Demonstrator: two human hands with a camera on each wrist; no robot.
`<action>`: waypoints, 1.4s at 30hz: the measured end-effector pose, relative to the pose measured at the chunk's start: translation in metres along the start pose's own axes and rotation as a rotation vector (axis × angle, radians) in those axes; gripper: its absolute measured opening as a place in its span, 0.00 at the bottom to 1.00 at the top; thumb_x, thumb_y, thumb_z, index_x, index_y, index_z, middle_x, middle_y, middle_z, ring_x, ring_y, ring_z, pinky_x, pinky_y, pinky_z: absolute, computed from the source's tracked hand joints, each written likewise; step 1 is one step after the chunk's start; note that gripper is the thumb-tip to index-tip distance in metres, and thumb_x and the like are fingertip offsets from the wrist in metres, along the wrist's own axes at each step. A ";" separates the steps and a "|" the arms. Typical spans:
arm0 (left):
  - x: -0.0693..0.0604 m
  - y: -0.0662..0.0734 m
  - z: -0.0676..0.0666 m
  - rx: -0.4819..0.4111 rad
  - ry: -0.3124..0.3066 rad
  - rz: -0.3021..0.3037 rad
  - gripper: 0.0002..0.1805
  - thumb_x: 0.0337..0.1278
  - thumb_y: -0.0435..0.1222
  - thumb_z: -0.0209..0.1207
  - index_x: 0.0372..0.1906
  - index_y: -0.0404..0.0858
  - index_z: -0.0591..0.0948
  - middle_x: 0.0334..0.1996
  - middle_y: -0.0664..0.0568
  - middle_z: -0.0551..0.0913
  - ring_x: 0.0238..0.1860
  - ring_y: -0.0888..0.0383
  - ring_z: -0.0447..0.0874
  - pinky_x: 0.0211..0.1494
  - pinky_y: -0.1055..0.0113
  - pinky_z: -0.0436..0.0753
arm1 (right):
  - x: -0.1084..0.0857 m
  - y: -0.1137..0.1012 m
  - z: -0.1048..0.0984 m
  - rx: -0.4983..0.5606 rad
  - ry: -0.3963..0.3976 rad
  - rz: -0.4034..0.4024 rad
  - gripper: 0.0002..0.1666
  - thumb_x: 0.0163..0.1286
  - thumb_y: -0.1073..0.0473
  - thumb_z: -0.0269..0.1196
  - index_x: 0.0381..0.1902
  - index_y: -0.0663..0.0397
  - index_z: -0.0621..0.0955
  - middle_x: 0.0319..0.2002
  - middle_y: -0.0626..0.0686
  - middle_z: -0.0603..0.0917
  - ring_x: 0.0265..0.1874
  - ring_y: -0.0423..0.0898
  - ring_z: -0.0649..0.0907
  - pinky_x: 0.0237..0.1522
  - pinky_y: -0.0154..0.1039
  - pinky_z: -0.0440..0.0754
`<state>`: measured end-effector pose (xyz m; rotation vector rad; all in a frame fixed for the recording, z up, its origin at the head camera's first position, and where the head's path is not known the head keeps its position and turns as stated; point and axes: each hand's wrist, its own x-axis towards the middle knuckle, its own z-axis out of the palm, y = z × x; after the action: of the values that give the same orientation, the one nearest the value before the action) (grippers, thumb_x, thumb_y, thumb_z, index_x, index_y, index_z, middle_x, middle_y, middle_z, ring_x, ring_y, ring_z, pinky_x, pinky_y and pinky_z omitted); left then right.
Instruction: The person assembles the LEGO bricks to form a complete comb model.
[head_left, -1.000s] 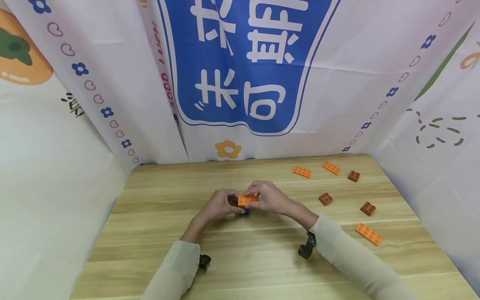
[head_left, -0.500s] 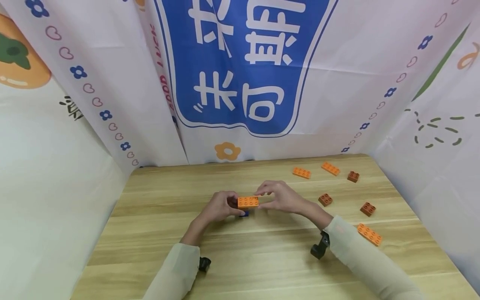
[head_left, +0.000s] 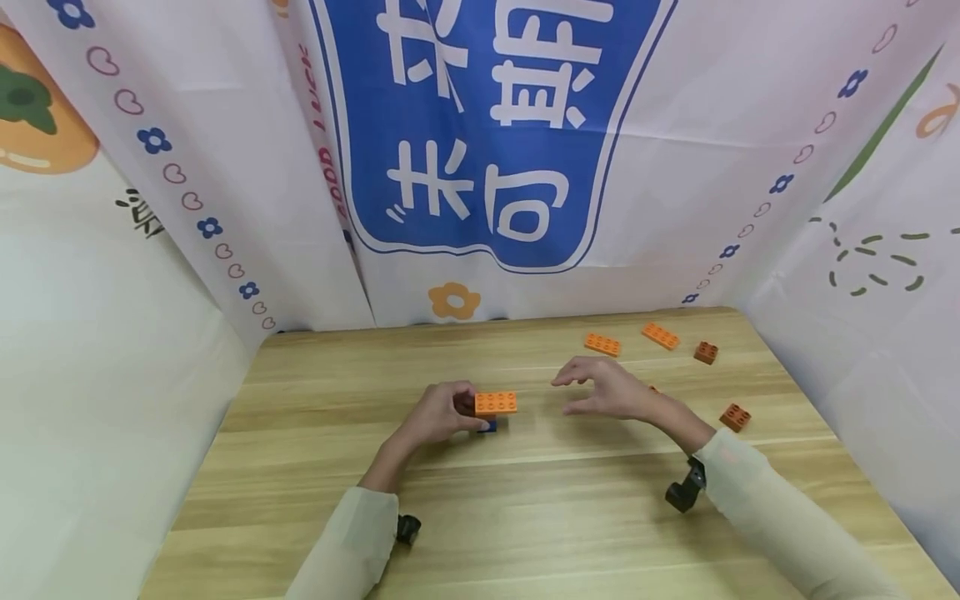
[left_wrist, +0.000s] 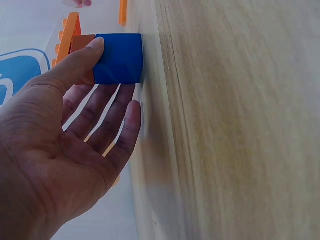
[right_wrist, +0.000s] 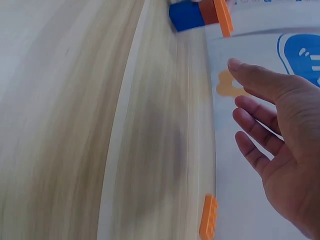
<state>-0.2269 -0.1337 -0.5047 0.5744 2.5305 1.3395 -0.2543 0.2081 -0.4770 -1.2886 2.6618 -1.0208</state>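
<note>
In the head view my left hand (head_left: 435, 415) holds a small stack of toy building bricks on the table. On top lies an orange studded brick (head_left: 496, 403), jutting out to the right. Below it the left wrist view shows a brown brick (left_wrist: 81, 43) and a blue block (left_wrist: 119, 59) at the bottom. The left thumb presses near the seam of brown and blue, with fingers on the far side. Apart from the stack, my right hand (head_left: 611, 393) hovers to its right, fingers loosely bent, holding nothing.
Two orange bricks, one left (head_left: 603, 344) and one right (head_left: 661, 336), lie at the back right. Brown bricks sit nearby, one at the back (head_left: 706, 352) and one nearer (head_left: 736, 417). Another brown piece (head_left: 655, 388) is mostly hidden behind the right wrist. A printed cloth (head_left: 660, 242) hangs behind the table.
My right hand has let go of the orange brick and moved right. The left hand and stack have stayed put. The right sleeve now covers the orange brick at the near right.
</note>
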 end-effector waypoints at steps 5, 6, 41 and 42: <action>-0.001 0.000 0.002 -0.006 -0.006 0.008 0.14 0.55 0.34 0.79 0.42 0.40 0.86 0.39 0.55 0.89 0.39 0.60 0.85 0.44 0.66 0.86 | -0.016 0.010 -0.013 -0.014 -0.026 0.023 0.24 0.58 0.62 0.82 0.52 0.62 0.89 0.50 0.56 0.89 0.46 0.60 0.87 0.46 0.57 0.87; -0.001 0.000 0.002 -0.004 -0.006 0.008 0.14 0.55 0.33 0.79 0.42 0.40 0.86 0.38 0.55 0.89 0.39 0.60 0.85 0.43 0.66 0.86 | -0.019 0.012 -0.016 -0.022 -0.028 0.028 0.24 0.57 0.63 0.82 0.51 0.62 0.89 0.50 0.55 0.89 0.46 0.60 0.88 0.46 0.57 0.87; 0.000 -0.001 0.002 -0.004 0.009 -0.021 0.15 0.54 0.34 0.79 0.44 0.40 0.86 0.39 0.55 0.88 0.38 0.60 0.85 0.44 0.66 0.85 | -0.095 0.065 -0.066 -0.065 -0.104 0.296 0.31 0.57 0.56 0.83 0.57 0.58 0.87 0.54 0.55 0.89 0.54 0.58 0.87 0.55 0.57 0.86; 0.000 -0.001 0.002 -0.004 0.009 -0.023 0.15 0.54 0.34 0.79 0.44 0.40 0.86 0.39 0.55 0.88 0.38 0.60 0.85 0.44 0.66 0.85 | -0.096 0.067 -0.066 -0.062 -0.107 0.301 0.31 0.57 0.55 0.83 0.57 0.58 0.87 0.55 0.55 0.89 0.54 0.58 0.86 0.56 0.57 0.85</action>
<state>-0.2262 -0.1328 -0.5066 0.5386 2.5330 1.3419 -0.2560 0.3422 -0.4869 -0.8829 2.7118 -0.8121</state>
